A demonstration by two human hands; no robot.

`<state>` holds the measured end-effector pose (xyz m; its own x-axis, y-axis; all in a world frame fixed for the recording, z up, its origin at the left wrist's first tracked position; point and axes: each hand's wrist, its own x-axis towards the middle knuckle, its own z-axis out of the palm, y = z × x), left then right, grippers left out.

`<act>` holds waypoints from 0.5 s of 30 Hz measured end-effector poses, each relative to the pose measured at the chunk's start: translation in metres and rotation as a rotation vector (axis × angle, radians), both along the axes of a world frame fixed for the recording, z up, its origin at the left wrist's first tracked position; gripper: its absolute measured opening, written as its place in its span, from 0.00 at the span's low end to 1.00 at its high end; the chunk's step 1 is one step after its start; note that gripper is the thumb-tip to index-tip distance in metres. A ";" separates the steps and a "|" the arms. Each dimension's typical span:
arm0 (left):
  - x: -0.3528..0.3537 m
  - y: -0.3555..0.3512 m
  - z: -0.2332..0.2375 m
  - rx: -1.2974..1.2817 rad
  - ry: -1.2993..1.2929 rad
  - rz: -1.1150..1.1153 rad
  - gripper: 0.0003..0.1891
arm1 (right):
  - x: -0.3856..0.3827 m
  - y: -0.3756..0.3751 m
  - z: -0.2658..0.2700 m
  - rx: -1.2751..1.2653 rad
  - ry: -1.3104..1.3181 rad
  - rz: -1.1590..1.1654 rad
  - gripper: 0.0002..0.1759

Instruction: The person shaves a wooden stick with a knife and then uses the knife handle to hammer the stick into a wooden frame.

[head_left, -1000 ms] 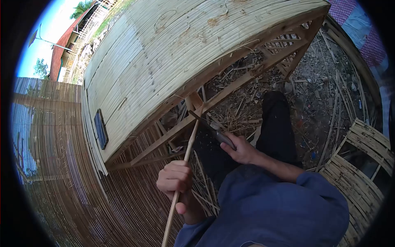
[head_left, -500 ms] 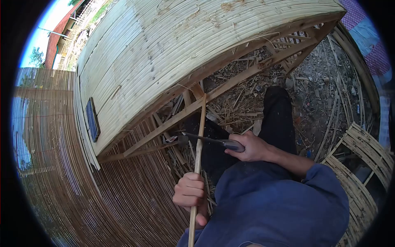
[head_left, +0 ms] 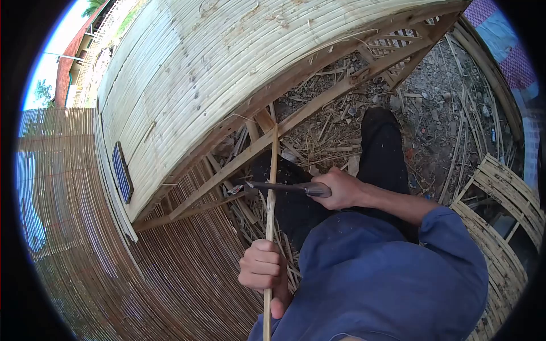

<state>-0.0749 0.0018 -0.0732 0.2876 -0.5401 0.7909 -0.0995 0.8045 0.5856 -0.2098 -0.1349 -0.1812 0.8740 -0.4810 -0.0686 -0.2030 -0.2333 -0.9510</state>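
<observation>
While gripping a thin bamboo stick (head_left: 272, 170) low down, left hand (head_left: 263, 267) clenched in a full fist, fingers (head_left: 267, 262) wrapped right round it. Stick upright in front of the lap, top end crossing the wooden frame rail (head_left: 318, 105) under the big slatted bamboo surface (head_left: 216, 74). Right hand (head_left: 340, 189) closed on the handle of a knife (head_left: 278, 186), blade lying crosswise and meeting the stick about midway up. Behind the stick: a black trouser leg (head_left: 380, 153) and ground littered with bamboo scraps (head_left: 330, 142). Frame struts just beyond the blade tip, crowding that side. Near the slatted surface's far left edge, a dark flat rectangular panel (head_left: 121, 172). Left of the frame, a wide split-bamboo mat (head_left: 114, 273). To the right, well apart, curved woven bamboo pieces (head_left: 500, 199); in the top right corner, pink checked cloth (head_left: 517, 57).
</observation>
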 end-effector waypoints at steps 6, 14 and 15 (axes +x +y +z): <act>-0.002 0.000 -0.003 -0.001 0.016 0.019 0.38 | 0.017 -0.039 -0.034 0.108 0.248 -0.223 0.07; -0.002 -0.001 0.000 0.003 0.014 0.008 0.38 | 0.004 -0.013 -0.021 -0.041 0.005 0.017 0.08; -0.004 0.004 0.001 0.032 0.008 0.005 0.38 | 0.015 -0.009 -0.064 0.217 0.105 -0.156 0.07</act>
<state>-0.0786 0.0059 -0.0720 0.2967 -0.5638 0.7708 -0.0984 0.7848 0.6119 -0.1945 -0.1438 -0.2455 0.7735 -0.5732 -0.2705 -0.3204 0.0146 -0.9472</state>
